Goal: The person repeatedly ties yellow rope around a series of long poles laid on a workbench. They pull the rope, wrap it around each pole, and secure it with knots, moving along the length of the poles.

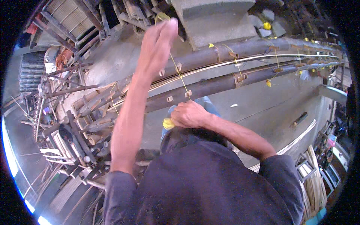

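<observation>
My left hand [159, 45] reaches out over two long, dark bamboo-like poles. It is blurred, and its fingers cannot be made out clearly; a small yellow-green thing [162, 17] shows just past them. A thin yellow cord [182, 78] runs taut across the poles, from below my left hand to my right hand. My right hand [189, 114] is closed in a fist on the cord, close in front of me. Beside it sits a yellow bundle [168, 123], partly hidden. The far pole [245, 48] and near pole [219, 83] have pale strips [210, 68] lying between them.
Small wooden blocks [170, 99] and more yellow ties line the poles. A concrete block [213, 22] stands behind. Wooden frames and cut pole pieces [93, 138] crowd the left. Long pale strips [300, 137] and a dark tool-like piece [300, 119] lie on the floor at right.
</observation>
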A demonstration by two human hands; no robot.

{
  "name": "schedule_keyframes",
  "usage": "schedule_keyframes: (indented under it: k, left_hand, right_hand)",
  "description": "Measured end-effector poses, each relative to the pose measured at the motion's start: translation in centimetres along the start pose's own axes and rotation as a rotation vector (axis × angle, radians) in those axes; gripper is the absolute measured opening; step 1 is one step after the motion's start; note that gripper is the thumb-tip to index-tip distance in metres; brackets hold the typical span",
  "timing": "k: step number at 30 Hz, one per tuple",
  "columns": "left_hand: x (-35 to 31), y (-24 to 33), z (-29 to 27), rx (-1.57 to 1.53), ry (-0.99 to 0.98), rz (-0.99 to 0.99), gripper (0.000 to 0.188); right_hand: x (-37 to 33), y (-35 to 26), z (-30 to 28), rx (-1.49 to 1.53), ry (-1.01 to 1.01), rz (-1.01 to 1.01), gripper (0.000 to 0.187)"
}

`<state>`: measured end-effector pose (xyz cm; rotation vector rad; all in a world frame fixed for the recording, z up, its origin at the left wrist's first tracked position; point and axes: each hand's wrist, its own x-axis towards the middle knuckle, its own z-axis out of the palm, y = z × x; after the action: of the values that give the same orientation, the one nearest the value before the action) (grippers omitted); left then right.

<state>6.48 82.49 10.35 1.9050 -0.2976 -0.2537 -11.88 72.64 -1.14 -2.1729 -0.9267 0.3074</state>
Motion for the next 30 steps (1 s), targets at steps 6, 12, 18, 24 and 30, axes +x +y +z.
schedule_keyframes:
  k: [6, 12, 18, 24, 30]
  left_hand:
    - [6.6, -16.0, 0.8, 0.571, -0.152, -0.249, 0.055]
    - [5.9, -15.1, -4.7, 0.780, -0.274, -0.072, 0.053]
    - [-3.6, -9.7, -11.4, 0.244, -0.051, -0.151, 0.036]
    - [-10.2, -9.7, -12.5, 0.053, -0.174, -0.086, 0.025]
    - [-10.1, -10.0, -8.9, 0.134, -0.311, 0.145, 0.024]
  right_hand:
    - [-0.1, 0.0, -0.5, 0.143, 0.212, -0.053, 0.015]
    - [1.1, 7.0, -12.8, -0.390, 0.116, 0.102, 0.026]
    - [-2.7, 5.1, -11.4, 0.367, 0.522, 0.774, 0.032]
    - [-3.7, 6.6, -3.6, 0.795, 1.095, 0.917, 0.035]
    - [1.5, 3.9, -6.0, -0.278, 0.845, 0.916, 0.034]
